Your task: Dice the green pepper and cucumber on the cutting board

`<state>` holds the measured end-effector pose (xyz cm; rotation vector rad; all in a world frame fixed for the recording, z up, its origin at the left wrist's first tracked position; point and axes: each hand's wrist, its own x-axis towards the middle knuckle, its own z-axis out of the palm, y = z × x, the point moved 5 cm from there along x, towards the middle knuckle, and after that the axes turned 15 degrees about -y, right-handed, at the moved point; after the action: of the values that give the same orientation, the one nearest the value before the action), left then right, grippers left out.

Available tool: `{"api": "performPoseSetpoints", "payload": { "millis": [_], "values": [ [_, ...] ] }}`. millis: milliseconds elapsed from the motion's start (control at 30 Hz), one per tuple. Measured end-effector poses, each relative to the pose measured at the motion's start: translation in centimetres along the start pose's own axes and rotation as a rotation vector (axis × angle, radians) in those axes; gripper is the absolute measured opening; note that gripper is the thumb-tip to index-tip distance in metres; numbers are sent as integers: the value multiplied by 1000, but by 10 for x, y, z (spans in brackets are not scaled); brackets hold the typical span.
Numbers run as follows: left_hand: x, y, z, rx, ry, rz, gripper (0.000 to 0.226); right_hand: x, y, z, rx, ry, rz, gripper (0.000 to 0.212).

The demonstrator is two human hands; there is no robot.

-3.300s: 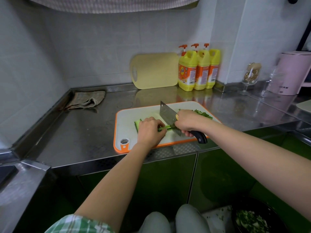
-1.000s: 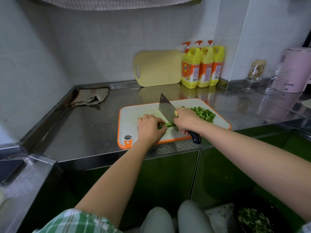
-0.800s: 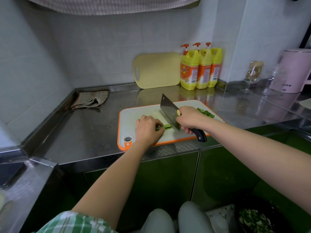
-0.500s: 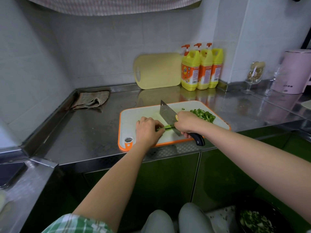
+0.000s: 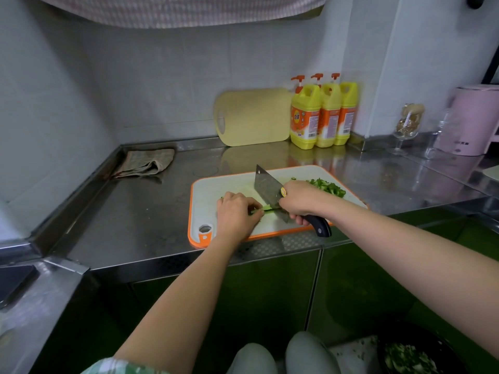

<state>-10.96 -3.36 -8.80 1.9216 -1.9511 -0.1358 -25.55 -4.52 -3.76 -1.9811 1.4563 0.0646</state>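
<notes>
Mid-frame, board [image 5: 208, 190]: left hand [image 5: 235, 213] curled, pinning green strips [image 5: 266, 208]; right hand [image 5: 299, 201] gripping cleaver [image 5: 266, 188], blade on strips. Diced pile [image 5: 328, 186] at board's right, done. Judged midway: strips under hand left to dice; pepper or cucumber, cannot tell.

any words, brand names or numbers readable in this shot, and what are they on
Nothing here can be read outright.
On the three yellow detergent bottles: orange labels with a round logo and fine print, too blurred to read.
On the pink appliance: a short dark line of print low on its front, too small to read.
On the cleaver: a round yellow sticker by the handle, unreadable.
</notes>
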Motion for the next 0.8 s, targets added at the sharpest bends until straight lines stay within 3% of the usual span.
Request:
{"api": "performPoseSetpoints", "payload": {
  "millis": [400,633,800],
  "values": [
    [-3,-1,-1,-26,11,0,22,7,2,4,87,143,-60,15],
    [-3,-2,-1,-34,18,-12,21,-7,-7,2,-51,13,4,24],
    [-3,-3,-1,-51,26,-10,20,3,-11,9,-78,24,43,22]
  ]
}}
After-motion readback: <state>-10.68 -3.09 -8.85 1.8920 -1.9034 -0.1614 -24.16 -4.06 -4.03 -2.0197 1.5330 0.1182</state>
